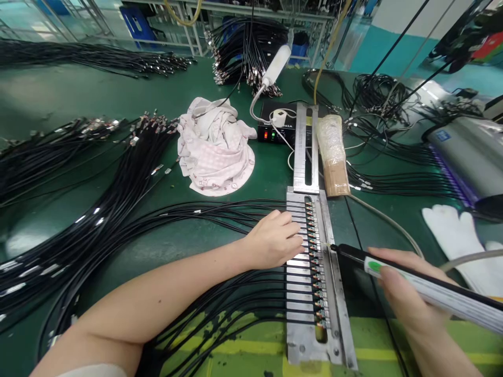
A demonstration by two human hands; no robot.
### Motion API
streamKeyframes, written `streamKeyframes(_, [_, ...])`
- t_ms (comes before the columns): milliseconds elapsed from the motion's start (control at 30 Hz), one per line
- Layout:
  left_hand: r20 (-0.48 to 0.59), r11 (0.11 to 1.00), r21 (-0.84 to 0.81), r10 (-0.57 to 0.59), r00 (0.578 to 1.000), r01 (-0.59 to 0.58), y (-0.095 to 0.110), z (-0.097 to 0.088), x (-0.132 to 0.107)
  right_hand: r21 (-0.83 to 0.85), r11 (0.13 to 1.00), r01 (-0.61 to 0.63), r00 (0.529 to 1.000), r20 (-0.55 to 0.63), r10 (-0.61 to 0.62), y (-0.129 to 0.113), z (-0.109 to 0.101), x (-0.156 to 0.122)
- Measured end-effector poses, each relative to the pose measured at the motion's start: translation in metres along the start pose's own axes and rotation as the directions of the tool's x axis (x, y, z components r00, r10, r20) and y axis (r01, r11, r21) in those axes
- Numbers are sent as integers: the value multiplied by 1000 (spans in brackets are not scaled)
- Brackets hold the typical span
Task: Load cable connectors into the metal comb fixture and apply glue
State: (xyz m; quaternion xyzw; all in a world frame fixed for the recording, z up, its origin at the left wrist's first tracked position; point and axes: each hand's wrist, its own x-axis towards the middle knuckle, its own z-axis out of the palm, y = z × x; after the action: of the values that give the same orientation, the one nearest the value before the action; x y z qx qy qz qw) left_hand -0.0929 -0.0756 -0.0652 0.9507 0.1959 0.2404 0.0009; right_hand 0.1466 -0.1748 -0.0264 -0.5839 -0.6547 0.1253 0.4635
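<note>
Tool [424, 285] sits pinched in the right hand [420, 317], thumb opposing fingers, long axis pointing left from them, tip just beside the connectors [317, 283]; left hand [275, 241], nearer that row, bunches bent fingers over cables [173, 211] on the jig [299, 335], any pinch hidden

I'm seeing a crumpled pink-and-white cloth [220, 152] lying in a heap on the green tabletop [271, 175], with a white lamp [277, 64] leaning on its bent neck just beyond. To the right, a block wrapped in clear film [334, 157] is lying, its near part showing brown. White gloves [456, 241] are resting near the right edge, below a rounded silver casing [471, 152] bearing a blue label [443, 135]. Overhead, a yellow hose [329, 42] is hanging down.
</note>
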Motion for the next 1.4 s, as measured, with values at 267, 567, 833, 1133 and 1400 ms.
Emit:
streamKeyframes(267, [-16,998,-58,-15,1000,14,0,1,0,-4,1000,13,997,78,-13,6,6,3])
streamKeyframes(567, [0,997,-69,-26,1000,26,0,1,0,-25,999,-29,998,49,30,3,10,1])
streamKeyframes(833, [0,997,-73,-29,1000,29,0,2,0,-30,999,30,997,77,-28,6,8,1])
streamKeyframes(1133, [7,998,-65,-24,1000,24,-1,3,0,-49,995,86,992,99,-81,10,3,-1])
streamKeyframes(1400, [5,998,-65,-22,1000,22,-1,3,-1,-55,995,82,993,85,-77,8,6,2])
